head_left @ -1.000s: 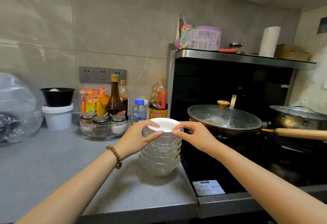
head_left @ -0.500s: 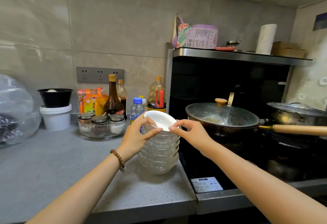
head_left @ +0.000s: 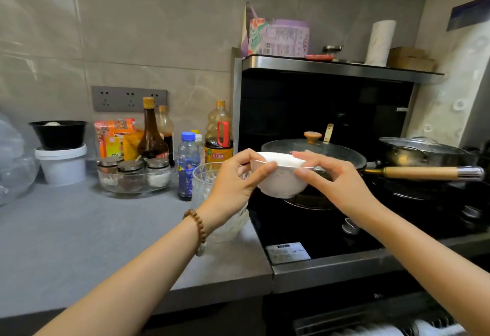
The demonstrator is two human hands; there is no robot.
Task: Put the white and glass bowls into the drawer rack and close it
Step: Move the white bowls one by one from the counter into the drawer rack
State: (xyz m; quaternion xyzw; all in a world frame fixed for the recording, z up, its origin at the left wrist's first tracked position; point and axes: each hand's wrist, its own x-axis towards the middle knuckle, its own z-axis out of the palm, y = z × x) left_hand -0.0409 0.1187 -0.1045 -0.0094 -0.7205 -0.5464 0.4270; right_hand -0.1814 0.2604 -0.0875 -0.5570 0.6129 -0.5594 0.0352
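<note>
Grey table [head_left: 79, 242] adjoining a black stove [head_left: 305, 229] that carries a lidded wok [head_left: 313, 155]. A stack of glass bowls [head_left: 204, 184] stands at the table's right edge, partly behind the left hand [head_left: 233, 184]. The white bowl [head_left: 281, 181] is upright in the air above the stove, just right of the stack. The fingers of 2 hands, left and right hand [head_left: 334, 181], hold its rim from opposite sides.

A home kitchen: tiled wall [head_left: 132, 30], grey worktop [head_left: 79, 229], black stove [head_left: 305, 229] with lidded wok [head_left: 313, 152], oil and sauce bottles [head_left: 151, 134], seasoning jars [head_left: 131, 174].
</note>
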